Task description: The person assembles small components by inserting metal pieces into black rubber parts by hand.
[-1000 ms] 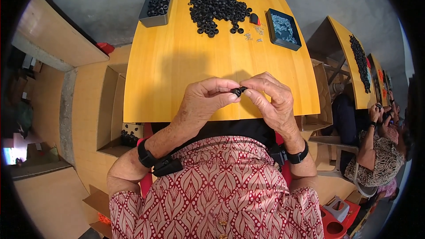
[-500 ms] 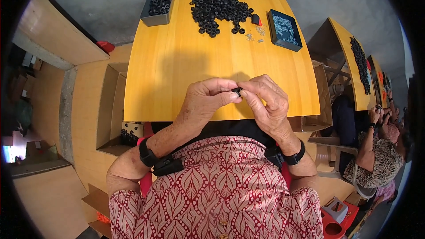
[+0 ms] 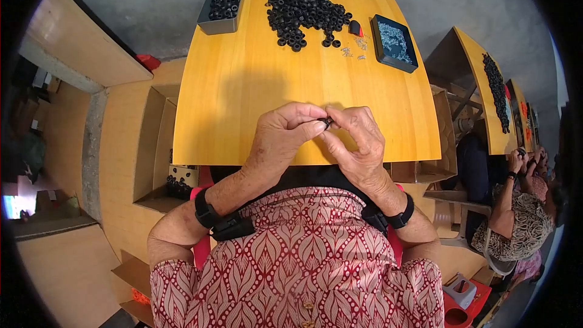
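Both hands meet over the near edge of the yellow table [image 3: 243, 97], just in front of the person's chest; the left hand [image 3: 282, 136] is curled, its thumb and forefinger pressed together on a small black ring-shaped part [image 3: 328, 123]; the right hand [image 3: 358, 143] closes on the same part from the right, its fingertips pinching it, the remaining fingers folded loosely beneath; the part sits between the two sets of fingertips, raised off the tabletop and largely covered by them, so its exact form cannot be told. At the far side of the table lies a heap of black rings [image 3: 303, 7], spread loose across the surface; to its left stands a grey tray [image 3: 220, 23] holding more black rings; to its right, a dark tray [image 3: 393, 42] holds small pale pieces, with a few scattered pale pieces [image 3: 355, 48] on the table between heap and tray. Each wrist carries a black band; the person wears a red patterned garment. At the right, well apart, another person [image 3: 522, 218] sits at a neighbouring yellow table.
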A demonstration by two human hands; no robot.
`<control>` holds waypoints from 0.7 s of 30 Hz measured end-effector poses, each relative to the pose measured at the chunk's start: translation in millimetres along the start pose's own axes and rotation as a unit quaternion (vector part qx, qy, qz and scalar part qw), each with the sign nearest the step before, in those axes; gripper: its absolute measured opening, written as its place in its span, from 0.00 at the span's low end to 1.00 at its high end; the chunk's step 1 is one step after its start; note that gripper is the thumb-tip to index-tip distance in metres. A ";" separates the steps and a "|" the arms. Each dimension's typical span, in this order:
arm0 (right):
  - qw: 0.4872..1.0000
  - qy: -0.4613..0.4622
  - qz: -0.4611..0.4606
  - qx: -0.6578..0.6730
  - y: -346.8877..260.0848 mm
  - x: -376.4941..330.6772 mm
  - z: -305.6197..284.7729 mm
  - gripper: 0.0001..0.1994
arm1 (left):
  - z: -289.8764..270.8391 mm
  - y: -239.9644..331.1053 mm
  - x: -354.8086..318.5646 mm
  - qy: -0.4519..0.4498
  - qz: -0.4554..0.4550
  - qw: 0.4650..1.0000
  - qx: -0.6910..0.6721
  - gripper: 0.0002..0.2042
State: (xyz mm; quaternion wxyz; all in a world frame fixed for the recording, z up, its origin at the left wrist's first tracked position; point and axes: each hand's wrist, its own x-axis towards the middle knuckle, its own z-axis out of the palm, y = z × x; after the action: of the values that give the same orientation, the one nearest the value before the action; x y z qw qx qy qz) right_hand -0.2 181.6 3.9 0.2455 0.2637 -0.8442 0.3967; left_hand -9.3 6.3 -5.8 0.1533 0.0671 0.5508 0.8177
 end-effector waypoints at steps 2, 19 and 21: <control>1.000 0.001 -0.005 -0.005 1.8 -1.0 2.0 0.20 | 0.8 -0.4 0.6 -0.001 0.009 1.000 -0.006 0.12; 0.988 -0.038 0.091 0.121 10.2 7.3 -14.6 0.09 | -4.5 -0.3 8.9 -0.025 -0.002 0.998 -0.057 0.15; 0.985 -0.003 0.107 0.133 10.7 10.2 -20.4 0.08 | -5.2 2.1 12.9 -0.021 0.006 0.999 -0.035 0.14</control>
State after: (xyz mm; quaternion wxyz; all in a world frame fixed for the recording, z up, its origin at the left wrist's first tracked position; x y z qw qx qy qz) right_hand -10.4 201.2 16.0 0.1616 0.2039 -0.8079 0.5287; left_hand -23.2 5.2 -6.7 0.1619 0.0825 0.5183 0.8357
